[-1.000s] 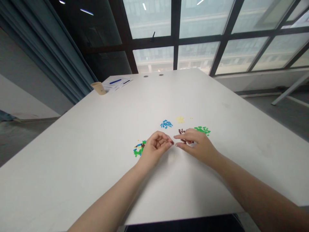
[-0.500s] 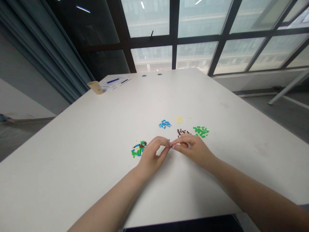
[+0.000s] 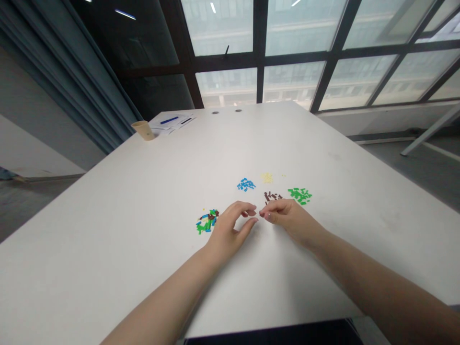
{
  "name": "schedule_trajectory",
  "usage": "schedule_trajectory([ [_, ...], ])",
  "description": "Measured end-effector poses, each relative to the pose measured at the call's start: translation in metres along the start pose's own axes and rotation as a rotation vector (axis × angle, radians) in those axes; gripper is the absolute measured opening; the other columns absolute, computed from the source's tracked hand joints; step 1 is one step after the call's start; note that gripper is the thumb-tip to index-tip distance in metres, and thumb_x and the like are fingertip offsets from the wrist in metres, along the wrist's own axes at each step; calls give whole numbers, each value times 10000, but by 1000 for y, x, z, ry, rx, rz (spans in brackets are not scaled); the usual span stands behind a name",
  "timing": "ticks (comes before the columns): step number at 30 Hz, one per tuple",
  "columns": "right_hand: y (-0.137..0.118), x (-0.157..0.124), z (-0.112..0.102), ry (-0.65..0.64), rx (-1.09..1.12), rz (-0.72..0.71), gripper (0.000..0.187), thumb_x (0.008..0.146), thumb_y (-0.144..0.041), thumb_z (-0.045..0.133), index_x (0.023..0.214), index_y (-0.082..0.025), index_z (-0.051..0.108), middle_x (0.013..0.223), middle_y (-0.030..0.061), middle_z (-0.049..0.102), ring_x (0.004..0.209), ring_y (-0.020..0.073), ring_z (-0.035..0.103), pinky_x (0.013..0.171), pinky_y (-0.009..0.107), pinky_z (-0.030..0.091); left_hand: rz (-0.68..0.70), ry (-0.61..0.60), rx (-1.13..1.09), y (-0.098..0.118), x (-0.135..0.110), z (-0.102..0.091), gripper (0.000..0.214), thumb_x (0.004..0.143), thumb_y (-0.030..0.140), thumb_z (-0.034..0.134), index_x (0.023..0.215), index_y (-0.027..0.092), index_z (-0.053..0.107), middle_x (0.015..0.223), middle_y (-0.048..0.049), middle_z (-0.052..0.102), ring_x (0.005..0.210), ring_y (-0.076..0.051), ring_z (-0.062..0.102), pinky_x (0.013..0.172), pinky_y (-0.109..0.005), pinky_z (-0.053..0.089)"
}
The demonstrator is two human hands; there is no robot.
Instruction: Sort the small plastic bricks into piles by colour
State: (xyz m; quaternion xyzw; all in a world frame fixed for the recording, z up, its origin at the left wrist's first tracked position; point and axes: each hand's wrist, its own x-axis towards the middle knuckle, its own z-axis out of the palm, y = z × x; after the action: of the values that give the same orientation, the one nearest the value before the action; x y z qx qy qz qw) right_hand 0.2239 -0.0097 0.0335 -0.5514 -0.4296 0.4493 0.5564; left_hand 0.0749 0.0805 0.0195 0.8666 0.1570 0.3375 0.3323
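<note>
Well past the left hand [image 3: 228, 230], a paper cup [image 3: 143, 130] stands, contents hidden.

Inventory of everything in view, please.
table: 1, white, fills mid-view
mixed pile: 1, green, blue and brown, left of left grip
blue pieces: 1 pile, beyond the grips
yellow pieces: 1 pile, beyond brown pieces
brown pieces: 1 pile, just beyond right grip
green pieces: 1 pile, right of brown pieces
cup: 1, tan, far table edge
papers: 1 small stack, white, beside cup
pen: 1, blue, on papers
window: 1, dark frame, beyond table
curtain: 1, blue-grey, left
left grip: 1, bare, open, over table
right grip: 1, bare, fingertips facing left grip
</note>
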Motion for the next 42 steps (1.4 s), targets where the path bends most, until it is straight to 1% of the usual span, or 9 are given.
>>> schedule_trajectory([
  [4,2,1,-5,1,-27,-4,204,669,-400,656,719,-204,684,714,19,655,685,130,571,674,286,445,-11,-36,107,-2,1,0,176,818,238,510,992,214,510,891,-45,605,778,-140,560,716,-268,446],
  [7,-1,4,-23,119,-38,-18,292,650,-464,658,748,-189,681,654,18,622,603,120,540,600,272,439,-87,-112,286,-10,6,-13,227,826,266,481,1042,197,498,1011,-80,587,918,-183,540,813,-319,426],
  [9,-5,8,-42,273,-84,-50,365,636,-511,647,780,-178,680,620,17,604,544,112,511,545,263,423,-217,-200,499,-21,11,-28,276,812,274,480,1069,181,512,1094,-115,552,1012,-246,497,844,-380,405],
  [12,-7,13,-68,478,-343,-60,367,665,-490,625,825,-166,688,587,24,606,509,120,506,506,261,397,-571,-309,855,-42,14,-56,295,810,252,420,1055,154,553,1047,-163,558,989,-332,498,731,-413,423],
  [16,7,20,-79,383,-747,70,192,696,-329,608,743,-168,701,678,58,673,622,173,590,591,286,424,-775,-471,885,-67,14,-82,261,793,213,399,956,149,592,956,-146,615,855,-264,566,690,-327,409],
  [20,27,25,-70,234,-910,73,181,737,-274,545,728,-190,705,757,62,696,686,175,612,638,281,430,-804,-560,750,-75,15,-87,218,701,142,467,863,162,611,885,-86,656,786,-198,581,662,-258,392],
  [30,31,25,-61,181,-1093,29,233,769,-256,489,693,-194,701,638,30,669,555,136,558,517,244,363,-761,-559,696,-72,17,-81,285,612,99,454,799,201,644,786,-39,669,670,-156,569,557,-225,350],
  [36,20,25,-69,276,-995,35,238,785,-274,487,806,-176,702,833,77,699,754,194,617,669,297,436,-737,-556,685,-71,17,-80,227,636,111,454,754,175,637,764,-54,661,667,-161,561,572,-231,357],
  [42,11,21,-75,376,-927,-59,240,781,-313,503,811,-180,700,821,81,698,704,195,620,646,312,449,-770,-562,652,-60,20,-81,250,587,69,465,740,159,641,769,-58,664,673,-163,571,559,-224,359],
])
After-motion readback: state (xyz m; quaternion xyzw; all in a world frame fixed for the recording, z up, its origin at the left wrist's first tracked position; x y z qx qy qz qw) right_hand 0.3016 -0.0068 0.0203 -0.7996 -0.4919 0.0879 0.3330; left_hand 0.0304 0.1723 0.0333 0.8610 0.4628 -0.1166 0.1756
